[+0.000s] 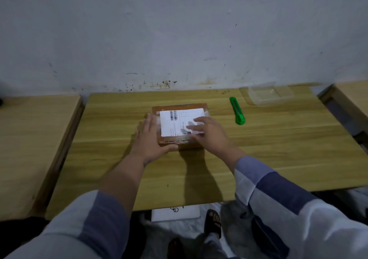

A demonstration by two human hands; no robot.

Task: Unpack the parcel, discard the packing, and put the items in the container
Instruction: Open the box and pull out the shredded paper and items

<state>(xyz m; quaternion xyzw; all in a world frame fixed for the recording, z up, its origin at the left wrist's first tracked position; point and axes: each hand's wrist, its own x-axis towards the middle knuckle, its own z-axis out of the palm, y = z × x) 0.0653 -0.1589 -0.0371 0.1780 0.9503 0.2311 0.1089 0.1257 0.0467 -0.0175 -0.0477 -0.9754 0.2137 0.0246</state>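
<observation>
In the head view, the taped cardboard parcel [180,126] lies sealed mid-counter [258,149]. The left hand [151,139] lies flat-fingered against its left side, and the right hand [207,132] rests open-fingered on the label; neither grip clasps anything. The green utility knife [237,110] lies just right, the clear container [266,95] beyond. Risk: cutting too deep could slice the contents, or the steadying left hand.

Looks like a bare workroom: stained white wall [179,30], plain wooden table [258,149], green utility knife [237,110].
</observation>
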